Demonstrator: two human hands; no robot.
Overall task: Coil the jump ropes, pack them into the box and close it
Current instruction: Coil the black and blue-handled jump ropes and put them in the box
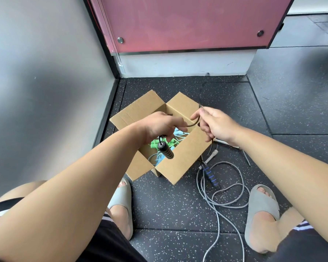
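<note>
Open cardboard box (180, 163), flaps out, green and blue ropes (155, 144) inside, black-handled rope (167, 152) above it, grey blue-handled rope (211, 176) loose on its right

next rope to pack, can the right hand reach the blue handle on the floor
Probably not yet: the right hand grips the black rope, though the blue handle lies uncovered beside the box.

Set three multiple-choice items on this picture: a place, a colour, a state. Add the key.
1. Relative to the brown cardboard box, the blue-and-black ribbed rope handle lies: A inside; B on the speckled floor to its right; C on a flap.
2. The handles inside the box beside the pale blue ones are: A green; B red; C yellow.
3. The box's flaps are: A open; B taped shut; C torn off.
Key: B, it lies by the grey cord; A, green shows inside; A, contents show.
</note>
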